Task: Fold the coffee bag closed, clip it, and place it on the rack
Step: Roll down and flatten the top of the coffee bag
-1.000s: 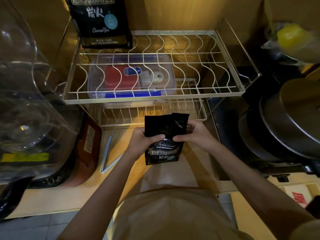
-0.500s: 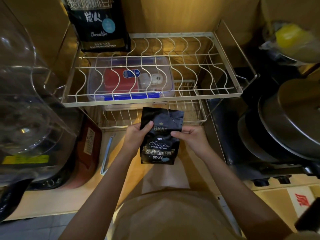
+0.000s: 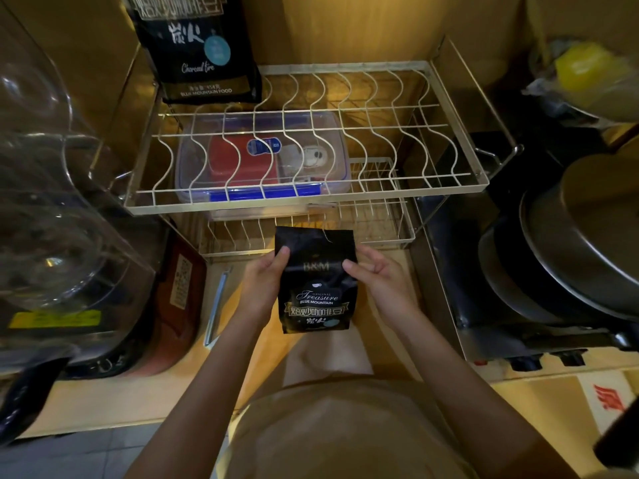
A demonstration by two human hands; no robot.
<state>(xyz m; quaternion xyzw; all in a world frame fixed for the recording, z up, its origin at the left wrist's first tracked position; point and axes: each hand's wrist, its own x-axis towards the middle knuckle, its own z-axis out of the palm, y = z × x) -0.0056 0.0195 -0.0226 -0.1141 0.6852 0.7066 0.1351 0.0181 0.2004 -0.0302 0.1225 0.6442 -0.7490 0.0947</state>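
Observation:
A small black coffee bag (image 3: 316, 288) with gold lettering is held upright over the counter, just in front of the wire rack (image 3: 311, 198). My left hand (image 3: 264, 281) grips its left edge, thumb on the front. At the bag's right edge is my right hand (image 3: 377, 280), its fingertips touching the upper part. The bag's top stands flat and unfolded. A long pale blue clip (image 3: 216, 302) lies on the counter to the left of my left hand. A larger black coffee bag (image 3: 198, 50) stands at the rack's back left.
A clear lidded box (image 3: 262, 157) with red and blue contents sits under the rack's top tier. A glass jug and appliance (image 3: 55, 209) crowd the left. A red-brown packet (image 3: 178, 299) leans there. Dark pans (image 3: 570, 257) sit on a stove at the right.
The bag's top, bent over a second ago, now stands straight and flat. Both hands shifted slightly lower on the bag, which stays in front of the rack.

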